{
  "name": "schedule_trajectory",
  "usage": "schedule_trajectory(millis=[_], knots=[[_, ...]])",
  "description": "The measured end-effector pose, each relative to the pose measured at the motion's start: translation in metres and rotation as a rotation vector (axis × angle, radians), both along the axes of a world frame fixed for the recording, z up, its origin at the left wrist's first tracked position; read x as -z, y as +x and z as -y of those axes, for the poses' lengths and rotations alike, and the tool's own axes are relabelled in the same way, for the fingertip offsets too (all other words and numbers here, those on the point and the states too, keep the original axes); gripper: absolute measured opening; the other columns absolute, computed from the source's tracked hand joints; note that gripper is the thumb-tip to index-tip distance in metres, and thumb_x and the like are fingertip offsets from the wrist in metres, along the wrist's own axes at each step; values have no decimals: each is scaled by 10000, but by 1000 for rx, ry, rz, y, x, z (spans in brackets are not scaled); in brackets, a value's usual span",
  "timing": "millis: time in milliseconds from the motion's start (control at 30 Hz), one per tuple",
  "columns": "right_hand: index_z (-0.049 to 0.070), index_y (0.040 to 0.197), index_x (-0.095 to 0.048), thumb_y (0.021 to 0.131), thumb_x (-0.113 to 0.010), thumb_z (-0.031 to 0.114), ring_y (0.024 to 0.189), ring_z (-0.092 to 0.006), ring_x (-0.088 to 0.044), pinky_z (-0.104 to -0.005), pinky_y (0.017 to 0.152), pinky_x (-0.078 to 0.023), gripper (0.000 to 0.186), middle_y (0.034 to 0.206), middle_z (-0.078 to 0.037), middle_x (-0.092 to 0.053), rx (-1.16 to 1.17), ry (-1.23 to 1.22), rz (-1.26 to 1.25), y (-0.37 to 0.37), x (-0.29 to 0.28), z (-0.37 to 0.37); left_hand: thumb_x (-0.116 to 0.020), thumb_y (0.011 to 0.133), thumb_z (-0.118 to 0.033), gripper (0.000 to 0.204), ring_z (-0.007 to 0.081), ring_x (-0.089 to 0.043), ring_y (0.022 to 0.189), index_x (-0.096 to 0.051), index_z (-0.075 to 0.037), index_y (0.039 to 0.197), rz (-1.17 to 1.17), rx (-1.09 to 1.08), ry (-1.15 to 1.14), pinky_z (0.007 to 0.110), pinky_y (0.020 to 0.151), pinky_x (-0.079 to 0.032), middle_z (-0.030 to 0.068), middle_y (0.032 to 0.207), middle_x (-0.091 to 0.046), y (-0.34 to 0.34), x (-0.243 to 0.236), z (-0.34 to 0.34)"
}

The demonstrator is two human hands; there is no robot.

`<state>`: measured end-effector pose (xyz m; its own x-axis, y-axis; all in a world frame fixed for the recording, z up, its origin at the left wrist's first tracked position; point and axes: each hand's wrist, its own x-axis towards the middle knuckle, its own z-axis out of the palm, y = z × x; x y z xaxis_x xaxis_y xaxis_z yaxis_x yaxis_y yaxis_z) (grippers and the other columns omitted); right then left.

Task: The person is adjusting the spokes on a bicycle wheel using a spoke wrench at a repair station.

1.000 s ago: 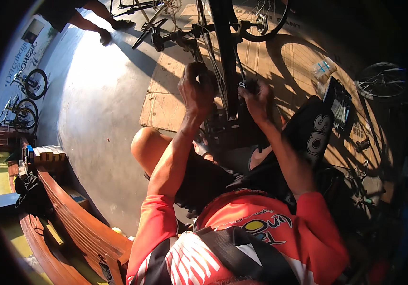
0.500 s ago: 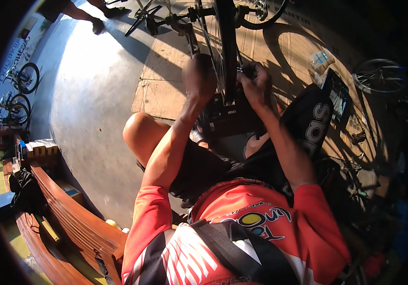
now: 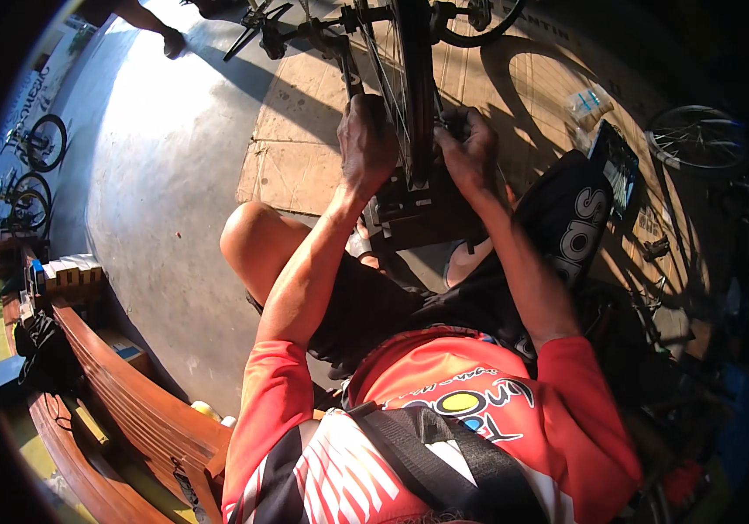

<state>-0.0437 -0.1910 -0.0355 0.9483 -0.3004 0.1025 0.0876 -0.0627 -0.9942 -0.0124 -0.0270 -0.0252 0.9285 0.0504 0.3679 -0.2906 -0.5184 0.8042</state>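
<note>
A spoked bicycle wheel (image 3: 421, 96) stands upright in front of me, edge-on, between my two hands. My left hand (image 3: 367, 144) is closed at the wheel's left side, just below a dark upright metal arm (image 3: 350, 70). Its fingertips are partly hidden, so what it grips cannot be made out. On the wheel's other side, my right hand (image 3: 469, 150) has thumb and fingers pinched together close to the rim and spokes; whatever is in the pinch is too small to tell. Beneath the wheel's near edge sits a dark, blocky base (image 3: 422, 216), between my bent legs.
Flattened cardboard (image 3: 292, 144) covers the floor under the wheel. To the right lie a clear plastic packet (image 3: 588, 106), a dark tray (image 3: 616, 170) of small parts and another wheel (image 3: 696, 138). A wooden bench (image 3: 134, 371) is at left, parked bicycles (image 3: 32, 196) beyond. Someone's leg (image 3: 152, 26) shows at the top.
My left hand was blurred and is now sharp, with little shift in place. The right hand stays pinched by the wheel. The view has tilted slightly; the other person's feet sit higher in it.
</note>
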Motion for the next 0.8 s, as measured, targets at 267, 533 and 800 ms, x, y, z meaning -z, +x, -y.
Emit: schedule_trajectory(millis=[267, 533, 800], knots=[[-2, 975, -652, 833, -692, 76, 655, -114, -641, -295, 555, -529, 166, 813, -72, -702, 4, -20, 24, 2, 8, 3, -633, 759, 42, 274, 460, -603, 929, -551, 2, 1018, 20, 44, 4, 505, 803, -503, 225, 963, -599, -2, 2, -1], [-12, 1012, -629, 846, -676, 16, 627, -87, -633, -230, 504, -542, 174, 801, -40, -649, -11, -167, 39, 3, 5, 2, -652, 756, 60, 288, 381, -659, 890, -565, -2, 1024, 89, 34, -6, 453, 777, -540, 201, 975, -626, -2, 3, -4], [-11, 1004, -624, 844, -662, 1, 621, -89, -635, -229, 499, -543, 165, 809, -49, -647, -32, -64, 43, 2, 0, 2, -611, 844, -16, 340, 375, -704, 989, -602, 44, 1179, -143, 192, -159, 414, 857, -551, 248, 1025, -707, 1, 6, -6]])
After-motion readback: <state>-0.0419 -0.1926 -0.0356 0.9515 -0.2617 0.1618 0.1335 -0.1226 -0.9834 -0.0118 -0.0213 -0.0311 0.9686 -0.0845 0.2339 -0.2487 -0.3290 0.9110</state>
